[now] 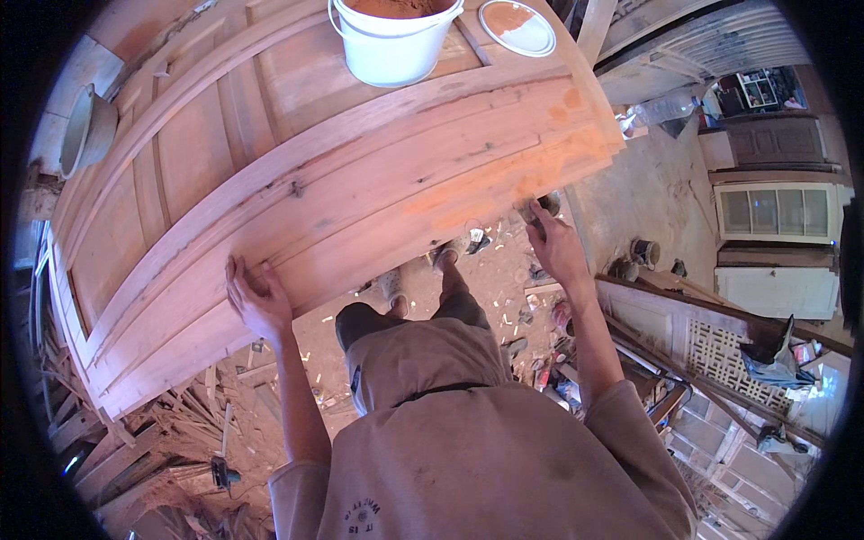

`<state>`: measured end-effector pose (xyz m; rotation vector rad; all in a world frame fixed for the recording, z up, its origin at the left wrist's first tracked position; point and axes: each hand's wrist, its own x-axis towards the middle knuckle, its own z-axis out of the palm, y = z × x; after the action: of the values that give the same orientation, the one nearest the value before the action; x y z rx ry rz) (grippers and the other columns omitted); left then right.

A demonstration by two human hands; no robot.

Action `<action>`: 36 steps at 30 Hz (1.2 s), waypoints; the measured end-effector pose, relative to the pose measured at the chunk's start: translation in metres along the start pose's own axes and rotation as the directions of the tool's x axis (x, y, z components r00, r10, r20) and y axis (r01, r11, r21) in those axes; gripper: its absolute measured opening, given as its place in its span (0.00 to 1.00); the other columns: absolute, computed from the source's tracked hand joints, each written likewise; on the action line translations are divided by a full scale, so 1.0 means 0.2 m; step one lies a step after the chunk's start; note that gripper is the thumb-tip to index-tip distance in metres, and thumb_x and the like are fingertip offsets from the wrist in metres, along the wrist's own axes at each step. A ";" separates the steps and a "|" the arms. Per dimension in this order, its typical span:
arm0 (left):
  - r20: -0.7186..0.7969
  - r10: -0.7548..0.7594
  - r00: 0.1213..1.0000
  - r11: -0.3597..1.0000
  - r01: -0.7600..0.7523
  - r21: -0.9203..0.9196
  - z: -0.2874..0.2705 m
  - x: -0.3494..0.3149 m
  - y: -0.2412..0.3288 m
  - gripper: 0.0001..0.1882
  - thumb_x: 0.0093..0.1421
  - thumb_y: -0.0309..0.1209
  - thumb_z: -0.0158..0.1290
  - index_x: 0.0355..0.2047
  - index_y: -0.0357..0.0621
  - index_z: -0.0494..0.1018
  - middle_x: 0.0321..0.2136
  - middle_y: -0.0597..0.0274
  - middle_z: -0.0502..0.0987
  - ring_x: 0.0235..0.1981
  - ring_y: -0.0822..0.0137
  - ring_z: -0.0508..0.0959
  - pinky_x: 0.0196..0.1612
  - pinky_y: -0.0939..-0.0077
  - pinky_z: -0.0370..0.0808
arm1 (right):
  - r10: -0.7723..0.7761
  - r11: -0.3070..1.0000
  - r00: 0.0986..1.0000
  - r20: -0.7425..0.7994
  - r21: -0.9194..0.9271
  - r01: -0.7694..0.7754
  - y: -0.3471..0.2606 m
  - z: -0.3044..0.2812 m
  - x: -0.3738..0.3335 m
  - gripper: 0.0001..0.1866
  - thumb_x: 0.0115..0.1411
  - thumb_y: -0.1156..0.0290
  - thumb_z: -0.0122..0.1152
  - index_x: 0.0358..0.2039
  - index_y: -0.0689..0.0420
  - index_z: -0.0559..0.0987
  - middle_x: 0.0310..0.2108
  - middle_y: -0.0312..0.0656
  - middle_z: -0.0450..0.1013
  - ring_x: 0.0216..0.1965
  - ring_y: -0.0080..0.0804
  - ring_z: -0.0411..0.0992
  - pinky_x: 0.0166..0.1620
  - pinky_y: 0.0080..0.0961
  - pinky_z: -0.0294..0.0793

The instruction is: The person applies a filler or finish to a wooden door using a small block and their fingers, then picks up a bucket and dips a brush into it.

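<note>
A large panelled wooden door (351, 193) lies flat in front of me, its arched edge strip running along the near side. Orange-brown filler or stain is smeared over the strip's right end. My left hand (258, 295) rests on the bare pinkish wood at the near edge, fingers spread and holding nothing. At the near edge by the orange patch, my right hand (556, 241) has its fingers curled round a small brownish piece (526, 212), too hidden to name. On the panels stands a white bucket (396, 52) of reddish-brown material.
A round lid (517, 27) with an orange smear lies right of the bucket. A grey basin (88, 132) sits at the far left. Wood scraps (171, 441) pile up at lower left, and shavings litter the floor. A lattice panel (733, 364) leans at the right.
</note>
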<state>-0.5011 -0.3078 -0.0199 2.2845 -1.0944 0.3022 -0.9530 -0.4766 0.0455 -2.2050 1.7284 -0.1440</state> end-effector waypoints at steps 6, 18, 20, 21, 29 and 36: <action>0.016 -0.012 1.000 1.000 0.012 0.013 -0.01 0.01 0.01 0.23 0.63 0.40 0.57 0.53 0.39 0.73 0.58 0.51 0.73 0.61 0.51 0.71 0.64 0.53 0.63 | 0.037 0.999 0.994 0.103 0.007 -0.038 0.08 -0.06 -0.13 0.23 0.62 0.66 0.59 0.58 0.53 0.75 0.32 0.58 0.78 0.33 0.59 0.78 0.39 0.49 0.76; 0.007 -0.011 1.000 0.999 0.011 0.035 0.01 0.01 0.00 0.22 0.63 0.41 0.57 0.52 0.40 0.73 0.58 0.51 0.73 0.60 0.52 0.72 0.64 0.54 0.63 | 0.035 0.961 0.976 -0.217 0.275 0.026 0.06 0.28 -0.11 0.30 0.67 0.69 0.57 0.68 0.48 0.63 0.41 0.58 0.74 0.37 0.56 0.77 0.37 0.47 0.76; 0.005 -0.016 1.000 0.999 0.015 0.037 0.01 0.00 0.00 0.22 0.64 0.40 0.57 0.52 0.40 0.73 0.58 0.51 0.73 0.60 0.52 0.72 0.64 0.55 0.63 | 0.062 0.955 0.974 -0.216 0.297 0.005 0.04 0.31 -0.10 0.30 0.67 0.69 0.57 0.69 0.51 0.62 0.41 0.58 0.73 0.37 0.56 0.76 0.39 0.47 0.75; 0.003 -0.017 1.000 0.999 0.017 0.031 0.01 0.00 0.01 0.22 0.64 0.40 0.57 0.52 0.39 0.73 0.58 0.51 0.73 0.60 0.52 0.72 0.64 0.55 0.64 | 0.055 0.953 0.969 -0.242 0.303 0.021 0.04 0.31 -0.11 0.30 0.67 0.69 0.57 0.69 0.53 0.62 0.41 0.58 0.73 0.38 0.56 0.76 0.40 0.47 0.74; -0.018 -0.020 1.000 1.000 0.020 -0.015 0.01 0.00 0.03 0.20 0.63 0.38 0.58 0.50 0.37 0.74 0.57 0.49 0.74 0.59 0.50 0.73 0.62 0.55 0.66 | 0.044 0.944 0.954 -0.296 0.324 0.057 0.12 0.36 -0.09 0.30 0.68 0.71 0.54 0.68 0.61 0.59 0.54 0.61 0.70 0.53 0.60 0.72 0.55 0.43 0.72; -0.016 -0.002 1.000 1.000 0.001 -0.009 0.00 0.02 0.05 0.20 0.63 0.36 0.58 0.51 0.35 0.74 0.56 0.48 0.75 0.58 0.48 0.73 0.61 0.55 0.68 | 0.097 0.914 0.958 -0.271 0.405 0.021 0.11 0.55 -0.05 0.33 0.68 0.71 0.55 0.70 0.59 0.55 0.56 0.63 0.68 0.52 0.65 0.71 0.48 0.48 0.76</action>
<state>-0.5072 -0.3154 -0.0149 2.2711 -1.0837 0.3144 -0.9453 -0.4495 -0.0641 -1.9102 1.6922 -0.7757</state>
